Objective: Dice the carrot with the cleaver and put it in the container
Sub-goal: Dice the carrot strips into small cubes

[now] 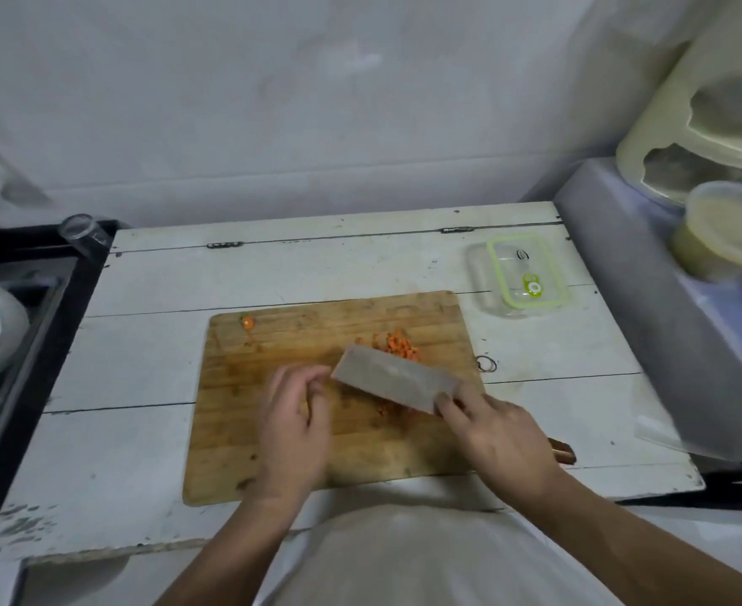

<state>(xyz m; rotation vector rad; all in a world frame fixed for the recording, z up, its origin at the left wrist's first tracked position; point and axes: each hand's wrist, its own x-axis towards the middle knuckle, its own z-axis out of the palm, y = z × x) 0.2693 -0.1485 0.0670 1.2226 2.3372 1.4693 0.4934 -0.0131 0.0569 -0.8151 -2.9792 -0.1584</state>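
The right hand (498,435) grips the cleaver (397,380) at its handle, blade tilted over the wooden cutting board (273,457). The left hand (292,424), fingers loosely curled and holding nothing, sits just beside the blade tip at its 9 o'clock. Diced carrot (399,345) lies on the board beyond and under the blade. The lidded clear container (520,273) stands on the white table (141,430), at 1 o'clock from the board. A carrot end (248,322) lies at the board's 11 o'clock corner.
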